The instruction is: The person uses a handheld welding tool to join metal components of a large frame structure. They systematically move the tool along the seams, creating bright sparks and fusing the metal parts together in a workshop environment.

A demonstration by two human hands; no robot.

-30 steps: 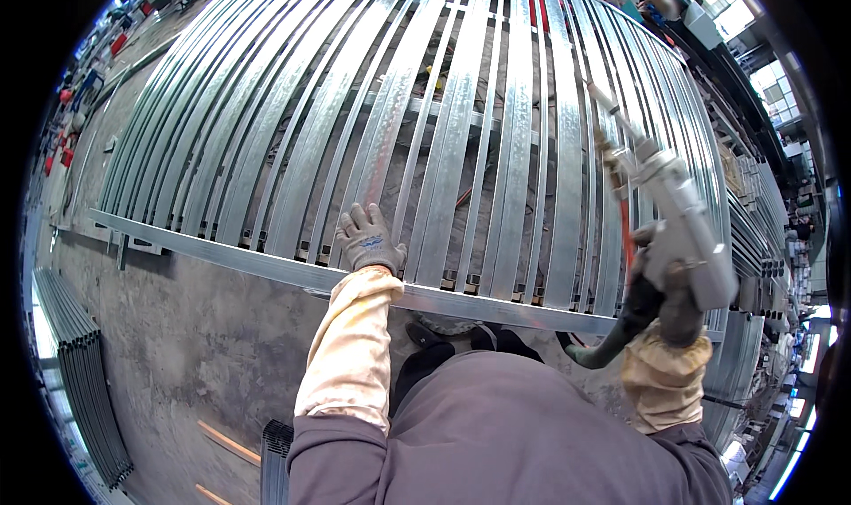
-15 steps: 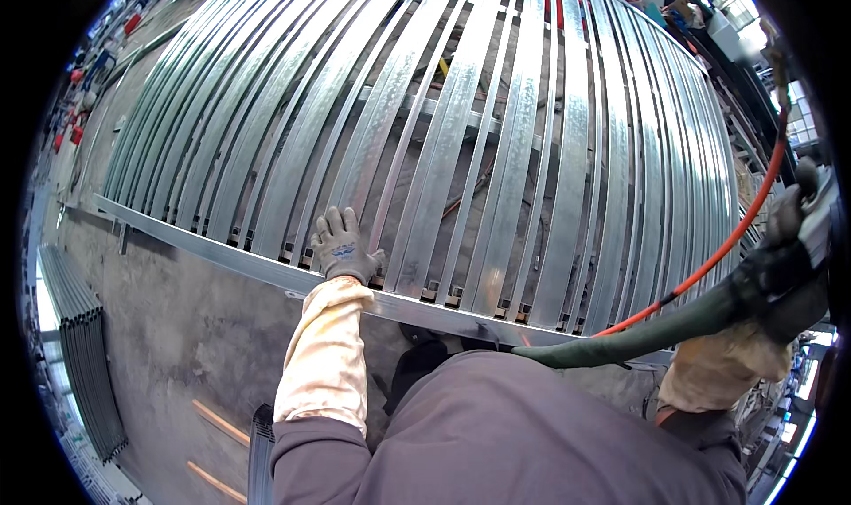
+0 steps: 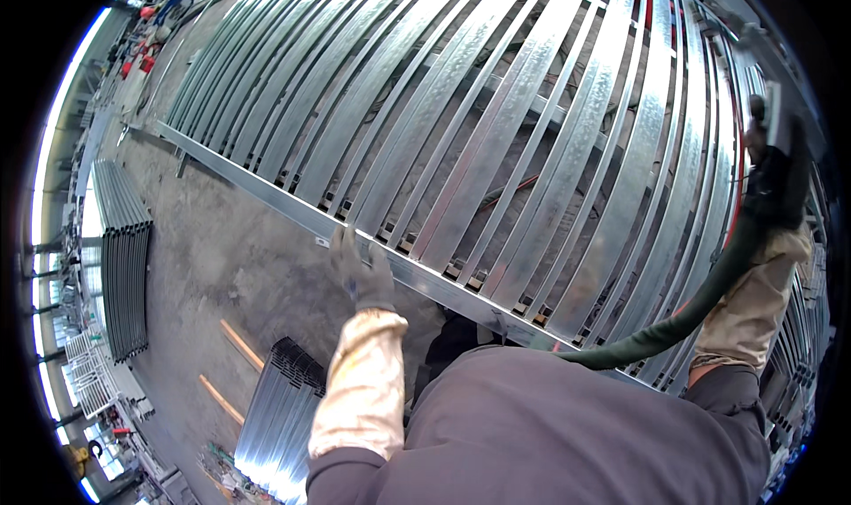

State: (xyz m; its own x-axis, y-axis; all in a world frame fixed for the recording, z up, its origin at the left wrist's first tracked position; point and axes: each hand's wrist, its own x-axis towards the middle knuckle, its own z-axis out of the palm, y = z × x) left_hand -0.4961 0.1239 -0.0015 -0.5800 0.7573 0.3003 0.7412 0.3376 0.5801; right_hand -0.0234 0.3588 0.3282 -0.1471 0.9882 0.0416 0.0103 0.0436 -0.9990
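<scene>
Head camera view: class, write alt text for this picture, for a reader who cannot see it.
A person's gloved left hand rests on the near rail of a large frame of shiny galvanised steel slats. The right hand, at the picture's right edge, holds a dark tool with a green-sleeved hose. Below lie a concrete floor and bundled metal sections.

The right hand sits at the picture's dark rim, its fingers lost against the tool and hose; its grip cannot be made out.
</scene>
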